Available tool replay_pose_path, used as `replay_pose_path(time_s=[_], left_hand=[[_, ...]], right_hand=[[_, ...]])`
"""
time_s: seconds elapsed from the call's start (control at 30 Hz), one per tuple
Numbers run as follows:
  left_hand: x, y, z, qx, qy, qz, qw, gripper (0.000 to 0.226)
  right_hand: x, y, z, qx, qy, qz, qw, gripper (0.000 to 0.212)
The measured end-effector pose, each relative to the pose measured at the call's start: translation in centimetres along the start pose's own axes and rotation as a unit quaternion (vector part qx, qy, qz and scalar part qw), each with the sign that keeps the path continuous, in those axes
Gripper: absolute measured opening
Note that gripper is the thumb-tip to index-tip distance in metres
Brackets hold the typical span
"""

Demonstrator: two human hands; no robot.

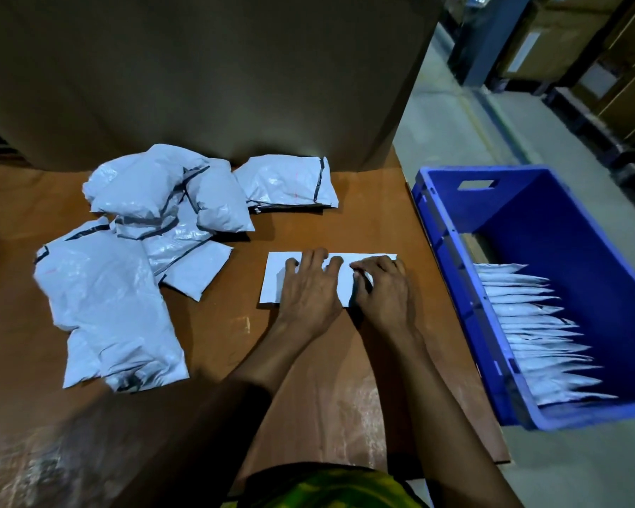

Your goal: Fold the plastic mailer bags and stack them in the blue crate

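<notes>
Green-and-yellow patterned garment (330, 485) at the bottom edge, nearest the lens; two bare forearms reach forward from it over the worktop (308, 379).

Left grip (310, 287): flat and wide, fingers spread, pressing down on the white mailer bag (277, 278).
Right grip (382, 287): narrow, fingers curled in, pinching a fold of the same bag at its right part. The two sit just beside each other.
The mailer bag lies flat on the worktop, a long rectangle, right of centre and near the crate-side edge.

Left of it: loose pile of crumpled grey-white mailers (143, 221) with dark seal strips. Behind: a smaller flat stack (286, 183), faint red marks on it, too faint to read.

Blue crate (440, 229) stands on the floor, close against the worktop's right edge, with a hand slot in its far wall. Inside, folded mailers (528, 324) stand on edge in a row along the near-left wall.

Worktop is brown wood-grain with scuffed pale patches. A large cardboard box (198, 67) stands at the back. Pale concrete floor (455, 115); racking with cartons (609, 67) at upper right. Light is dim.
</notes>
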State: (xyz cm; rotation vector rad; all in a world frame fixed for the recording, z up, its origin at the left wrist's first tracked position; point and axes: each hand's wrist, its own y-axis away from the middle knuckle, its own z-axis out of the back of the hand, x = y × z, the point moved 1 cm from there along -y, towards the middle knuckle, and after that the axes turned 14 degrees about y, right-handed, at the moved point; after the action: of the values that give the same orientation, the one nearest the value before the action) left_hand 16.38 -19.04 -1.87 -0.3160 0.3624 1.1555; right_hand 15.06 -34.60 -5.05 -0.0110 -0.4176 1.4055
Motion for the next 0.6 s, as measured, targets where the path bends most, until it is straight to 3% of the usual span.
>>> replay_pose_path(time_s=[0.07,0.2,0.37,0.6], left_hand=[[-0.6,-0.9,-0.6,0.000,0.004,-0.006,1.000,0.046],[0.3,-0.5,-2.1,0.032,-0.050,-0.017,0.998,0.067],[0.7,-0.5,-2.3,0.034,-0.042,-0.014,0.998,0.062],[-0.7,2.3,-2.5,-0.089,0.050,-0.022,0.994,0.047]], right_hand=[[-0.3,0.3,-0.2,0.000,-0.018,-0.007,1.000,0.030],[-1.7,-0.8,1.5,0.080,-0.065,0.021,0.994,0.027],[-1.2,0.5,3.4,0.039,-0.016,0.029,0.999,0.028],[-1.0,5.4,1.9,-0.003,-0.025,0.002,1.000,0.026]])
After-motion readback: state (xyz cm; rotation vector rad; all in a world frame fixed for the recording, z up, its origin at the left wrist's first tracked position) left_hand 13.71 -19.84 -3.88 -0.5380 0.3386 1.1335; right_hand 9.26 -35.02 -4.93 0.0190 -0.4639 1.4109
